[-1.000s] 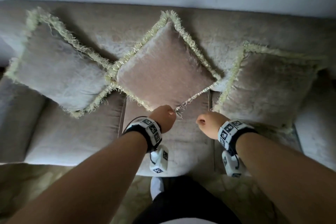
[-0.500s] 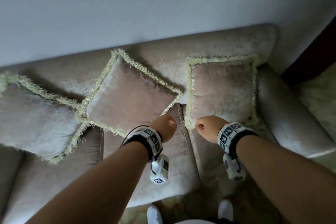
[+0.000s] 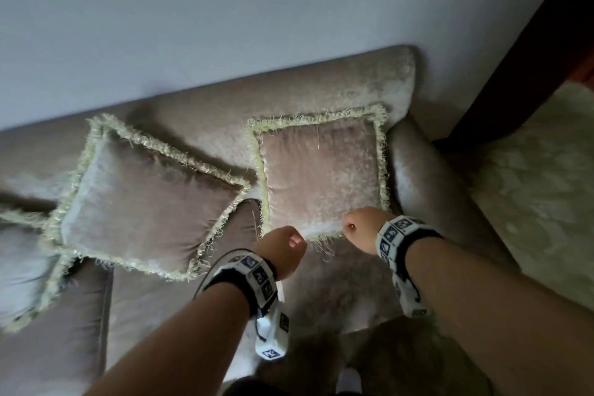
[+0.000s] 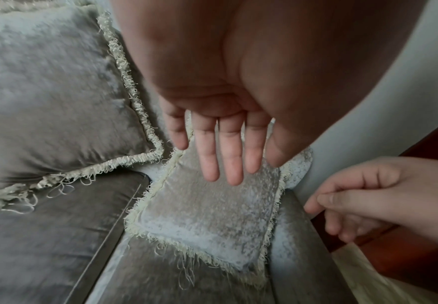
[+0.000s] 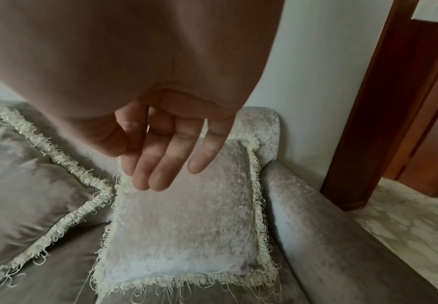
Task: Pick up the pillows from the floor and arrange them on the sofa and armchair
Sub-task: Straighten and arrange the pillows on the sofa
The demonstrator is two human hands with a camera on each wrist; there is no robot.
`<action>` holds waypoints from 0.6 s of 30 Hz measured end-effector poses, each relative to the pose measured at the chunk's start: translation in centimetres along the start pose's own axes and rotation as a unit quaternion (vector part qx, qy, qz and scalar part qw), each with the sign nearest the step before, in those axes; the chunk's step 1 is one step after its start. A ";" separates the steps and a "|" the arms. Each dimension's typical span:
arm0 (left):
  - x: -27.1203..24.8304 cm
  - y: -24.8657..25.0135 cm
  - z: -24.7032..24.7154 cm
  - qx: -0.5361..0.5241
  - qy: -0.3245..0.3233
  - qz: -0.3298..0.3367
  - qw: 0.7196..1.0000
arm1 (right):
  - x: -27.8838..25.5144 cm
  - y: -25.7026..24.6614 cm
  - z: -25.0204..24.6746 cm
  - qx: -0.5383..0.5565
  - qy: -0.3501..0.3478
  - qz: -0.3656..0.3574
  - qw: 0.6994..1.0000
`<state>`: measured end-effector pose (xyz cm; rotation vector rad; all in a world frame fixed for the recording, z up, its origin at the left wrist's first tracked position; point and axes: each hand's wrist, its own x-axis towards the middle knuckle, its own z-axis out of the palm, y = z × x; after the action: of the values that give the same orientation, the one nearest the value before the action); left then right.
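Three beige velvet pillows with pale fringe lean on the back of the sofa (image 3: pixel 167 309). The right pillow (image 3: pixel 321 177) stands square against the armrest (image 3: pixel 427 202), the middle pillow (image 3: pixel 151 209) stands on a corner, and the left pillow (image 3: pixel 19 254) is cut off by the frame edge. My left hand (image 3: pixel 283 251) hovers at the right pillow's lower left corner, its fingers (image 4: pixel 222 164) straight and empty above the right pillow (image 4: pixel 207 222). My right hand (image 3: pixel 363 228) is at the lower right edge, its fingers (image 5: pixel 160 168) loose above the right pillow (image 5: pixel 186 226) and holding nothing.
A grey wall (image 3: pixel 225 26) runs behind the sofa. A dark wooden door frame (image 3: pixel 530 58) stands just right of the armrest, with pale patterned floor (image 3: pixel 530 202) beyond it. My feet (image 3: pixel 350 379) are close to the sofa's front edge.
My view has swung right. Both hands have moved from the middle pillow's lower corner to the right pillow's lower edge, empty throughout.
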<state>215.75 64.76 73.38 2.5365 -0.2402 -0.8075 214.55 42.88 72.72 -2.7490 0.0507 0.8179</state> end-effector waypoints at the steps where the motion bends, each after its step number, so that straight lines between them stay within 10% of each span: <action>1: 0.6 -0.4 0.0 0.005 0.000 -0.006 1.000 | 1.0 0.2 -0.3 0.003 -0.004 -0.004 1.000; 18: 17.8 -0.2 -7.1 -0.060 -0.022 -0.093 0.994 | 18.0 2.0 -7.6 -0.052 -0.049 -0.058 0.996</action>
<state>234.35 62.30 69.45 2.4557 0.0322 -0.9201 233.46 39.65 68.63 -2.7718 -0.1754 0.9466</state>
